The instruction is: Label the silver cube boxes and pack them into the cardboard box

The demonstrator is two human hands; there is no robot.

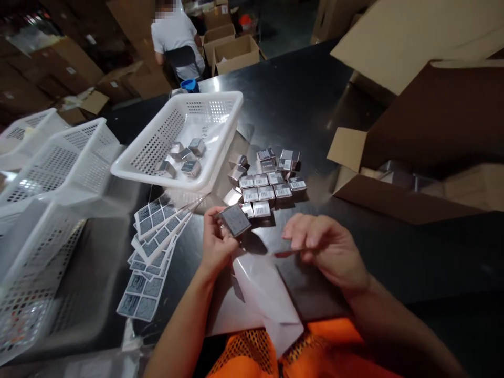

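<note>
Your left hand (216, 242) holds a small square grey box (235, 220), with the fingers closed around its lower left edge and the thumb on the near side; the box is tilted and its flat face looks up to you. Your right hand (326, 247) is just to the right of it, half closed, and the fingertips pinch a thin dark strip (289, 252) that points toward the left hand. I cannot tell what this strip is.

Directly beyond your left hand, a cluster of small silver boxes with white barcode labels (268, 186) lies on the dark glossy bench (394, 252), close together in rows. Left of your left hand, several sheets of grey square stickers (155, 239) are spread like a fan. Beyond these sheets a white perforated plastic basket (220, 113) stands tilted, and a few silver boxes are inside. Under your two hands lies white folded paper (263, 294). Far to the right of your right hand an open brown cardboard carton (413, 157) stands. Another person in a white shirt (175, 34) sits at the far side, with the back to you.
</note>
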